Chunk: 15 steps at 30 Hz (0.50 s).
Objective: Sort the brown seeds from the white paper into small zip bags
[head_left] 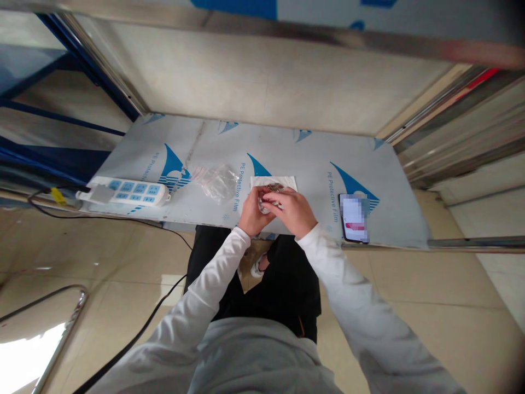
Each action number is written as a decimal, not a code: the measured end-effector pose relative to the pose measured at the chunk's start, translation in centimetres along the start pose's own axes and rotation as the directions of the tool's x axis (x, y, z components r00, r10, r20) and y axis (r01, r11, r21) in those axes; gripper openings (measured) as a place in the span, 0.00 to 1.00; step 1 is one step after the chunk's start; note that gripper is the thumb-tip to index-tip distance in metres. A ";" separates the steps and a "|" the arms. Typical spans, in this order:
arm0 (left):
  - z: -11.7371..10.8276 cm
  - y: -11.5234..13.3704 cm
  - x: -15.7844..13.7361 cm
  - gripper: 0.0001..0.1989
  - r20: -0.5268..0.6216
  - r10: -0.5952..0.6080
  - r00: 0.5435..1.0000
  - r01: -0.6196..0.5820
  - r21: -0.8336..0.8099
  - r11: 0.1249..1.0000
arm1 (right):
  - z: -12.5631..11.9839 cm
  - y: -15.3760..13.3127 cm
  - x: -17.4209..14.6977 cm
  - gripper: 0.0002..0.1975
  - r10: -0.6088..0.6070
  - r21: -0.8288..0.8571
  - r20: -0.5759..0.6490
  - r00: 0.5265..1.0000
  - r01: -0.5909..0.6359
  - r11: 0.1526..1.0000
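My left hand (254,213) and my right hand (296,210) meet over the near part of a small white sheet (287,180). The fingers of both are curled together, with thumbs and fingertips nearly touching. Whatever is pinched between them is too small and too covered to name. Just beyond the fingertips, a small heap of brownish metallic pieces (274,187) lies on the sheet; its lower part is hidden by my hands. A crumpled clear plastic bag (219,183) rests to the left of my left hand.
A white power strip (137,191) with a plug in it sits at the table's left end, its black cable (123,218) running along the front edge. To the right lies a phone (354,218). The film-covered tabletop (279,148) backs onto a pale panel; a metal-edged shelf (262,24) hangs above.
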<state>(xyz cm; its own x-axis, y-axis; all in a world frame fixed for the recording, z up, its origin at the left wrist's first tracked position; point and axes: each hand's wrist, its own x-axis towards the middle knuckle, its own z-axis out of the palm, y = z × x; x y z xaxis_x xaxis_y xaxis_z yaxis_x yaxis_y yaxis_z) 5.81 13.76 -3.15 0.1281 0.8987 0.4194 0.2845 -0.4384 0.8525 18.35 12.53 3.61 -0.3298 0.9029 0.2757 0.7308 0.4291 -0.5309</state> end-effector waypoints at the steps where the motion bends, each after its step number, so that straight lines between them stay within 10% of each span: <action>1: 0.0 0.2 0.1 0.23 -0.004 -0.006 1.000 0.006 -0.011 1.000 | -0.1 0.2 0.0 0.07 -0.038 0.003 0.023 0.999 0.038 0.999; 8: -2.1 1.4 0.0 0.34 0.114 -0.072 0.991 0.087 -0.138 0.987 | -2.1 1.2 -0.1 0.07 -0.092 0.168 0.067 0.993 0.080 0.983; 15: -4.4 1.3 -1.5 0.15 0.252 -0.394 0.884 0.468 -0.465 0.752 | -4.5 1.5 0.0 0.07 0.000 0.302 0.101 0.995 -0.031 0.953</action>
<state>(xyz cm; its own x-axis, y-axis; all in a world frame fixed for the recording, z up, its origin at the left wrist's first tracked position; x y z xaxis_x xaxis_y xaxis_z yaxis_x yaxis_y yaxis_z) 1.82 11.79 -1.35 0.2409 0.9696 -0.0441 -0.1677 0.0864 0.9820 22.14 13.00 6.41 -0.3889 0.9008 0.1932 0.5256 0.3892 -0.7565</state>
